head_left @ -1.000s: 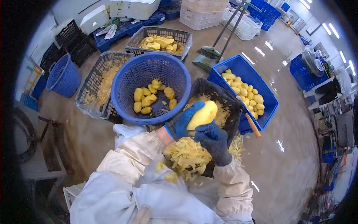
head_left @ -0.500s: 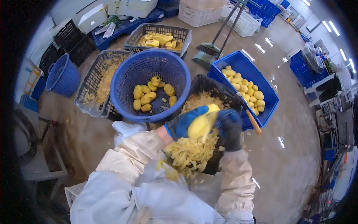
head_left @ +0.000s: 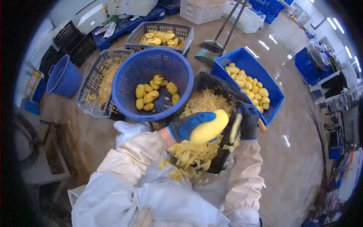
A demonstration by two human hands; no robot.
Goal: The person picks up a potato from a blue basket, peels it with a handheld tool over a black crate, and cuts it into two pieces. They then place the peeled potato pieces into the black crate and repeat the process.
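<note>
My left hand [head_left: 191, 125], in a blue glove, is wrapped round a large peeled potato [head_left: 210, 126] above a dark crate [head_left: 217, 160] of peelings [head_left: 194, 155]. To its right, my right hand [head_left: 247, 120], in a dark glove, has its fingers closed; what they hold is too small to tell. A pale strip of peel [head_left: 235, 128] is beside its fingers. A wooden handle [head_left: 262, 126] shows just right of that hand, its other end hidden. Several peeled potatoes [head_left: 254, 90] lie in the blue bin [head_left: 278, 96] on the right.
A blue perforated basket [head_left: 123, 75] with several potatoes stands left of the crate. Behind it is a crate [head_left: 132, 37] of yellow pieces; farther left, a lined crate [head_left: 85, 89] of peelings. A dustpan [head_left: 208, 55] with long handles stands behind the bin. The floor [head_left: 291, 162] looks wet.
My right hand has moved right, away from the potato, with the peel strip now beside it. The potato is turned and more of it shows in my left hand.
</note>
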